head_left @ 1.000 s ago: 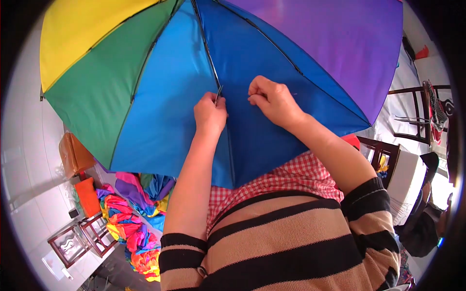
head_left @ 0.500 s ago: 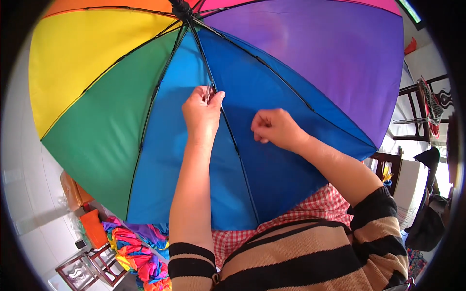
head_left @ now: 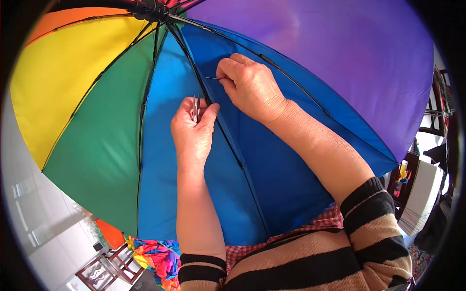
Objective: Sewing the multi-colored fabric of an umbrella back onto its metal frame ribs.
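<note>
Left hand [head_left: 192,128]: fingers [head_left: 210,114] curled closed around small metal snips [head_left: 196,110], their blades pointing up and slightly apart. The thumb tip lies at a black rib [head_left: 224,133], beside a joint.

Right hand [head_left: 250,85]: fingers pinched tight on a thin needle [head_left: 212,77], which points left over the dark blue panel [head_left: 281,165], its tip just beside the same rib. Whether thread is fitted to it cannot be told from this view.

The work piece is an open umbrella [head_left: 99,160], inner face toward the wearer. Its near edge lies over a red checked cloth [head_left: 318,222] at the lap; its hub [head_left: 153,10] shows at the top of the view. The light blue panel [head_left: 194,218] lies left of the rib, then green and yellow toward the left edge; purple fills the upper right.

Step in hand, as judged: hand sewing along this rib. The next move appears to call for a controlled needle placement at the rib, left fingers steadying it and blades kept off the fabric.

Beyond the near edge, at lower left, are a heap of multicoloured fabric [head_left: 162,261], a wooden chair [head_left: 112,268] and an orange item [head_left: 111,234].
</note>
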The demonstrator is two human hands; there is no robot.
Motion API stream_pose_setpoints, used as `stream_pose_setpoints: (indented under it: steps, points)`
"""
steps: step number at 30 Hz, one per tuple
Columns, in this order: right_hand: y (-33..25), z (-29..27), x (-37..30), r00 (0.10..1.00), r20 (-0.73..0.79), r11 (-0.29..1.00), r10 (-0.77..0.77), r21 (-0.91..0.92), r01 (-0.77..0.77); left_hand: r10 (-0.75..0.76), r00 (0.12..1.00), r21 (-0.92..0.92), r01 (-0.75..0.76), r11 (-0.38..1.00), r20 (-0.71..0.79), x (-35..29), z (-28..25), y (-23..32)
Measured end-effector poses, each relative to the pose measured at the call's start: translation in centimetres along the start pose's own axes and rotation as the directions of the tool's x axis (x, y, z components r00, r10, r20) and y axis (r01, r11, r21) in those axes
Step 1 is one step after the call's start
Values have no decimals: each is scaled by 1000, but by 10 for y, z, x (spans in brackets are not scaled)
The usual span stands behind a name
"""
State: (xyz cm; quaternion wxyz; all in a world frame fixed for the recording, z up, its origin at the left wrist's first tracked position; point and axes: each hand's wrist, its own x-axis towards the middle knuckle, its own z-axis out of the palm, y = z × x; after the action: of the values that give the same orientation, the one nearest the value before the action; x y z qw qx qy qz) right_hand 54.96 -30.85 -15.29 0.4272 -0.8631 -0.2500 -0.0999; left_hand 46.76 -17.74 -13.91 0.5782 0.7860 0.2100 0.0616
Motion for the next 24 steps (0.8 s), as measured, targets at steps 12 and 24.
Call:
stream_pose_setpoints:
  steps: [12, 24]
  points:
    - [-6, -2, -12, 982, 190, 991, 0, -132, 26, -30, 999, -41, 29, 999, -31, -2, 1, -1]
    - [3, 2, 2, 953, 151, 964, -262, 78, 253, 597, 782, 331, -524, 785, -179, 20, 10, -17]
